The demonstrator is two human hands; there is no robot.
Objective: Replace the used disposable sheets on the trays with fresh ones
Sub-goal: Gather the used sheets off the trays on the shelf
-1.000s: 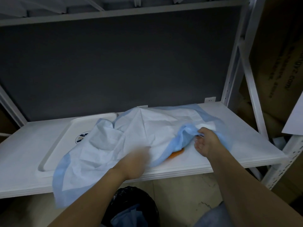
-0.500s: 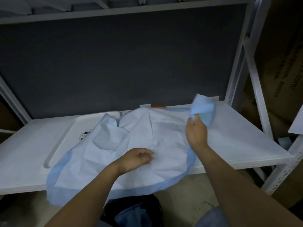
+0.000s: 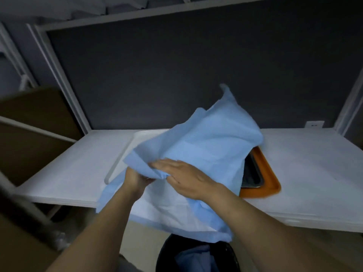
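A large blue and white disposable sheet [image 3: 206, 146] is bunched up above the white shelf [image 3: 306, 169], its lower part hanging over the front edge. My left hand [image 3: 135, 179] grips a fold of it from below. My right hand [image 3: 186, 173] lies flat with straight fingers on the folded-over blue side. A white tray [image 3: 125, 154] shows at the sheet's left. An orange tray [image 3: 263, 185] with a dark tray [image 3: 252, 175] inside it shows at the right, partly covered by the sheet.
A black-lined bin [image 3: 196, 256] holding crumpled blue sheets stands on the floor below the shelf's front edge. White rack posts [image 3: 59, 75] frame the shelf on both sides. Brown cardboard boxes [image 3: 33, 118] stand at the left. A dark back panel is behind.
My right hand has folded the sheet's right corner over to the left, uncovering the orange tray. The sheet is now gathered between both hands. The view has shifted left.
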